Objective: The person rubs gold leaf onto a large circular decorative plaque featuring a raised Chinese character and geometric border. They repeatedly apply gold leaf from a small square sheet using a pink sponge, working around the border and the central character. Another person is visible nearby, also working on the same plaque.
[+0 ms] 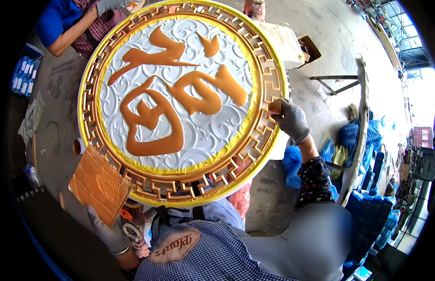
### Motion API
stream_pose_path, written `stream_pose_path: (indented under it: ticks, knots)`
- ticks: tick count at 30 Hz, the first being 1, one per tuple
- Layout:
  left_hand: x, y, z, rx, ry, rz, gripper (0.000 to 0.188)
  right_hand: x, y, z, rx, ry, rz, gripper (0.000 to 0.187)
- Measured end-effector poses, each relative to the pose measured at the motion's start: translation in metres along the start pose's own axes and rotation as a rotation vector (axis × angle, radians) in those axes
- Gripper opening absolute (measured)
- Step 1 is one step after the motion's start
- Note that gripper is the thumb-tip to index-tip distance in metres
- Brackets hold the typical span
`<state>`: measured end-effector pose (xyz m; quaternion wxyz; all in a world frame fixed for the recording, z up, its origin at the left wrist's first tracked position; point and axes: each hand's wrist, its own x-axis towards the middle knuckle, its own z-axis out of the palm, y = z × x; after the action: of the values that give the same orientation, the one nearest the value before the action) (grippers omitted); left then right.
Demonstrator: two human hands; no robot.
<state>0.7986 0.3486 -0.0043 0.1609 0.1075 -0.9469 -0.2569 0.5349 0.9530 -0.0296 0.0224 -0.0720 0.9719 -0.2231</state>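
A large round relief panel [234, 122] fills the middle, with a white scrolled ground and raised gold-brown character strokes [154, 149]. Crumpled yellow film [248, 70] lines the inside of its gold fretwork ring [239, 165]. My right hand [293, 122], in a grey glove, pinches a small orange-brown pad [275, 107] against the ring's right side. At the lower left my gloved left hand [108, 236] grips the bottom edge of a square of cardboard [98, 182] smeared with gold-brown paint. The cardboard slants beside the ring and overlaps its rim; the fingers beneath it are hidden.
Across the panel at upper left, a co-worker's gloved hand [110, 5] is near the rim. A white block [283, 44] and an open carton [310, 50] stand behind. Blue plastic bags [360, 133] lie right, beside a long pale beam [362, 107]. Blue-wrapped goods [24, 75] stand far left.
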Motion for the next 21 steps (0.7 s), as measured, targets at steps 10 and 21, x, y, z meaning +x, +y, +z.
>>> stream_pose_path:
  ticks: [10,21]
  knots:
    - [-0.011,-0.002,-0.005,0.187,0.05,0.062,0.057,-0.027,0.0,0.001,-0.253,-0.033,0.022,0.027]
    - [-0.044,-0.009,-0.021,0.143,0.086,-0.087,0.072,-0.039,0.001,0.025,-0.347,0.089,-0.111,0.02]
